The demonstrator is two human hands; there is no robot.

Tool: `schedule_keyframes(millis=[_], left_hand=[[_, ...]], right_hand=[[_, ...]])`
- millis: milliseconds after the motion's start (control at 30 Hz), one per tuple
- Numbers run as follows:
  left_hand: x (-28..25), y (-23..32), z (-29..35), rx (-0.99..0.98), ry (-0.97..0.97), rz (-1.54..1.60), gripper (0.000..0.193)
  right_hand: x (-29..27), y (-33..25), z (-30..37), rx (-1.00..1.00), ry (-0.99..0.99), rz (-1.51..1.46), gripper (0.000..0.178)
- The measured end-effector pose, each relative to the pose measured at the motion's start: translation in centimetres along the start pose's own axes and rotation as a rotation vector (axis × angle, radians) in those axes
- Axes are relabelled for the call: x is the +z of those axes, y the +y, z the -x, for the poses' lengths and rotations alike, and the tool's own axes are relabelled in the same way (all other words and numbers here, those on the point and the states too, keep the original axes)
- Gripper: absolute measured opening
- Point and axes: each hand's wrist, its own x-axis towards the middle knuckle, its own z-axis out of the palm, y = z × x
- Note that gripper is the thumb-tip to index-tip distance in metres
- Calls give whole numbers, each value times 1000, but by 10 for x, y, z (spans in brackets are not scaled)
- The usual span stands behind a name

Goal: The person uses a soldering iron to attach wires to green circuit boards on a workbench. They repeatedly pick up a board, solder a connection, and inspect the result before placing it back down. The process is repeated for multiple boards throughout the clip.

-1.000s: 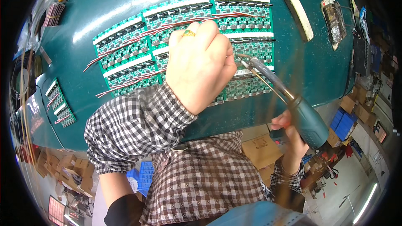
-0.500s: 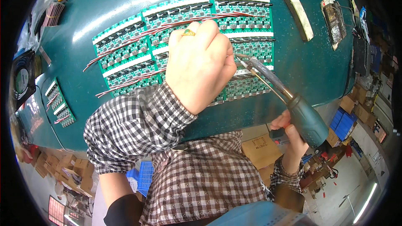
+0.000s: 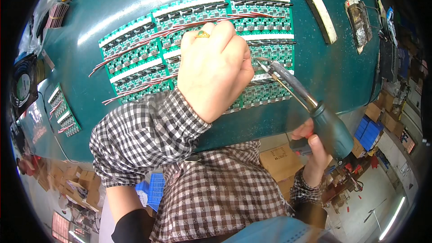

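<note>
My left hand (image 3: 215,65) is closed in a pinch over a panel of green circuit boards (image 3: 274,54). Its fingertips are turned down and away, so whatever they pinch is hidden. My right hand (image 3: 315,141) grips the dark green handle of a soldering gun (image 3: 334,128), which has a metal barrel and a thin brass-coloured tube beneath it. The gun's tip lies over the boards, just right of the left fingertips. Rows of white strips and black parts line the boards, and red, white and black wires (image 3: 193,25) run across them.
A long pale bar (image 3: 317,6) lies beyond the panel to the right. Farther right sits a worn, scorched block (image 3: 358,22). At the left are a small board strip (image 3: 64,110), a black fan (image 3: 24,81) and a wire bundle (image 3: 57,15). Everything rests on a green tabletop (image 3: 121,0).
The soldering gun's tip has shifted slightly right, away from my left fingertips. My left hand stays almost still over the boards.
</note>
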Motion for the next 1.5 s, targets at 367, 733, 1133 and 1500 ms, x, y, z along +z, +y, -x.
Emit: schedule_keyframes(millis=[367, 733, 1133, 1500], left_hand=[[0, 0, 0, 3, -3, -18, 19], [-2, 0, -1, -12, -68, -18, 18], [-16, 11, 0, -18, -142, -10, 20], [-28, 20, 24, 142, -224, -165, 48]], right_hand=[[6, -1, 1, -73, 112, -11, 38], [-6, 20, -22, -117, 79, -330, 44], [-1, 33, -70, -118, -182, -792, 42], [1, 47, -76, -142, -266, -845, 46]])
